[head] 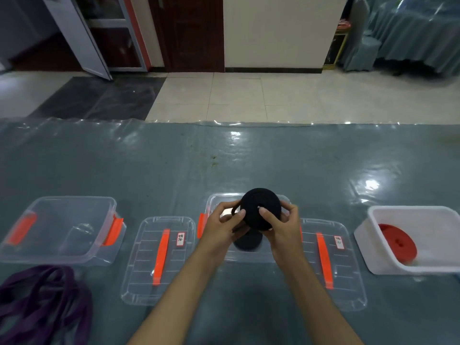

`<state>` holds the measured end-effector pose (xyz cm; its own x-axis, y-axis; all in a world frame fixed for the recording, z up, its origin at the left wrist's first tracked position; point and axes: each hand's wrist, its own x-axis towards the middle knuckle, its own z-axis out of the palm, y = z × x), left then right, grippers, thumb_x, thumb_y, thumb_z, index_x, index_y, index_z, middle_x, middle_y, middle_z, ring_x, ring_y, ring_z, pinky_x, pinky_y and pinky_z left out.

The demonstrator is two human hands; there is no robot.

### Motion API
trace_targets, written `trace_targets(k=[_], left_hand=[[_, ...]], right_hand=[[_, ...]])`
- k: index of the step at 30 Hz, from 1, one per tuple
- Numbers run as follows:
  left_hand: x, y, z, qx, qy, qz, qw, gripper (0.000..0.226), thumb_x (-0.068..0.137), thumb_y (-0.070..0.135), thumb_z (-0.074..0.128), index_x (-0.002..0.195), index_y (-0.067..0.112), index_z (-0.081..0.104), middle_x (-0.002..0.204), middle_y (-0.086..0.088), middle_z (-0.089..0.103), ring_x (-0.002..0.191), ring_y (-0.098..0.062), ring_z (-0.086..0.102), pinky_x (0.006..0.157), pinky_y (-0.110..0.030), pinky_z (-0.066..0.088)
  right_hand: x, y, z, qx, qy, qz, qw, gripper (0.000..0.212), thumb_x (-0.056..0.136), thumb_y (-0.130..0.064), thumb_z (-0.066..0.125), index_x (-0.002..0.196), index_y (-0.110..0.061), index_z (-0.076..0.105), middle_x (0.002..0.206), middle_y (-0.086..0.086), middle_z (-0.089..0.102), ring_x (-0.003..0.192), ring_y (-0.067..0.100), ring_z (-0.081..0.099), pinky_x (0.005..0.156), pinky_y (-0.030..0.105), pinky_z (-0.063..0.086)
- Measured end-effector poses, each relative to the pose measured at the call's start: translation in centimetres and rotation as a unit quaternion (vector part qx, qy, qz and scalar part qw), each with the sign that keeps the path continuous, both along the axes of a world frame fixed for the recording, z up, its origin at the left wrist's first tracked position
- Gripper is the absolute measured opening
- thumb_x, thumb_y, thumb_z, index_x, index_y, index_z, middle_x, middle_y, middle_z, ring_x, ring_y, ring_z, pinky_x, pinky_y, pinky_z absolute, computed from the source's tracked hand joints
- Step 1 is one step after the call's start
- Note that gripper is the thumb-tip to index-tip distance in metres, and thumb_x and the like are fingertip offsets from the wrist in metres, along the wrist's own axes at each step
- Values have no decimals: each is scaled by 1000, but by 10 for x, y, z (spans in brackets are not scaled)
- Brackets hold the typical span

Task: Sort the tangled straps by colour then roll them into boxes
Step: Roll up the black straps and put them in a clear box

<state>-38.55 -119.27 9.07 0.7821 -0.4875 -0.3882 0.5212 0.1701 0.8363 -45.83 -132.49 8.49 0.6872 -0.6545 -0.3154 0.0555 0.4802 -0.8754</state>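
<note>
A black strap wound into a thick roll is held upright above the middle clear box. My left hand grips its left side and pinches the loose end. My right hand grips the right side, thumb on the roll's face. Under my hands, another black roll lies inside that box. A red rolled strap lies in the white box at the right. Loose purple straps are tangled at the lower left.
An empty clear box with orange latches stands at the left. Two clear lids with orange handles lie flat, one lid left of my arms and the other lid right of them. The table has a glossy plastic cover.
</note>
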Motion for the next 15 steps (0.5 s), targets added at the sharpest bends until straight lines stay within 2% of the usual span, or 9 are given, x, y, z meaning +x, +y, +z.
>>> trace_targets(k=[3, 6, 8, 11, 15], left_hand=[[20, -14, -21, 51, 9, 33, 998, 27, 96, 7, 72, 123, 10, 68, 110, -20, 77, 103, -33, 76, 92, -43, 62], [37, -29, -48, 120, 26, 51, 991, 31, 93, 2, 74, 121, 4, 62, 106, -23, 75, 89, -29, 76, 86, -41, 62], [45, -38, -66, 167, 38, 45, 984, 25, 94, 1, 72, 116, 5, 60, 102, -23, 72, 81, -27, 73, 74, -34, 62], [58, -48, -89, 223, 48, 46, 973, 18, 95, 1, 71, 109, 8, 62, 98, -19, 71, 75, -22, 69, 59, -26, 57], [70, -57, -122, 271, 53, 56, 959, 17, 95, -4, 69, 108, 5, 63, 96, -15, 69, 77, -23, 67, 62, -27, 58]], right_hand=[[7, -15, -21, -32, 75, 28, 996, 23, 97, -14, 70, 114, -6, 56, 109, 10, 70, 100, 21, 72, 86, 50, 63], [14, -29, -51, -93, 188, 74, 975, 18, 96, -16, 72, 104, -10, 57, 104, 9, 70, 103, 27, 71, 89, 53, 62], [19, -37, -70, -140, 250, 124, 950, 27, 94, -25, 74, 110, -17, 54, 103, 8, 70, 99, 27, 71, 89, 55, 60], [29, -50, -87, -177, 303, 216, 911, 40, 96, -29, 70, 127, -25, 45, 106, 7, 70, 92, 22, 73, 89, 45, 60], [42, -60, -106, -211, 332, 296, 870, 40, 98, -26, 66, 135, -21, 51, 124, 8, 64, 104, 22, 67, 87, 36, 54]])
